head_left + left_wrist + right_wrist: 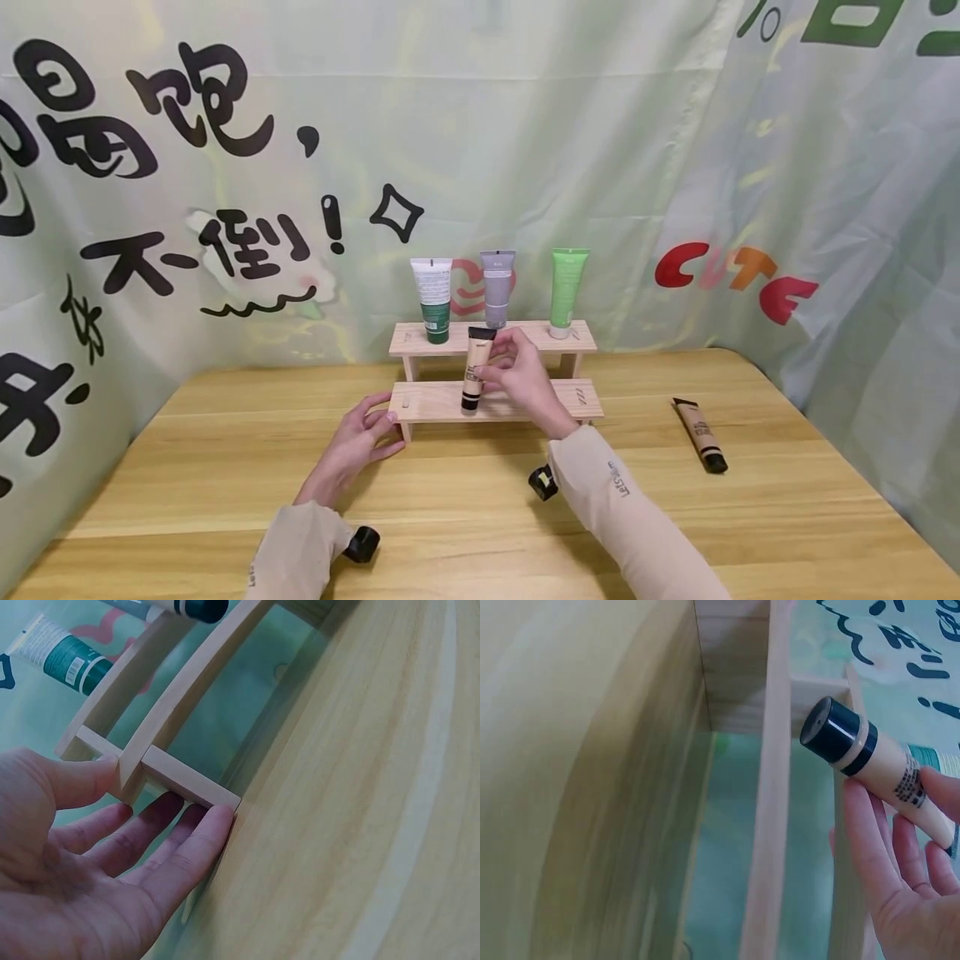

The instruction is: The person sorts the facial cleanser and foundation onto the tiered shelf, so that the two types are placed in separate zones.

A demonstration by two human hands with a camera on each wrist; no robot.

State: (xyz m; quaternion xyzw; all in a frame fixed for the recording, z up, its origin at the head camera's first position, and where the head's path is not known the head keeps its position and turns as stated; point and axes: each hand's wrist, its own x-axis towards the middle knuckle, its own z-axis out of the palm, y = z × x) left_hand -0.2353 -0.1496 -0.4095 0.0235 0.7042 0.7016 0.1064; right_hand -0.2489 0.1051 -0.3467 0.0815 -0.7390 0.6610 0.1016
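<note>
A two-tier wooden stand (435,403) is on the table. My left hand (362,435) grips its left end; in the left wrist view the thumb lies on the wood and the fingertips touch the side leg (191,778). In my right hand (525,375), a beige cosmetic tube (475,367) is pinched between thumb and fingers. It is nearly upright, black cap down, over the middle of the lower tier; whether the cap touches the wood I cannot tell. The right wrist view shows the tube's black cap (831,729) close up, with the fingers (874,844) along one side.
On the upper tier stand a white-and-green tube (433,302), a grey-purple tube (497,287) and a light green tube (567,292). Another beige tube (701,435) lies on the table (465,517) at the right. A printed curtain (525,125) hangs behind the table.
</note>
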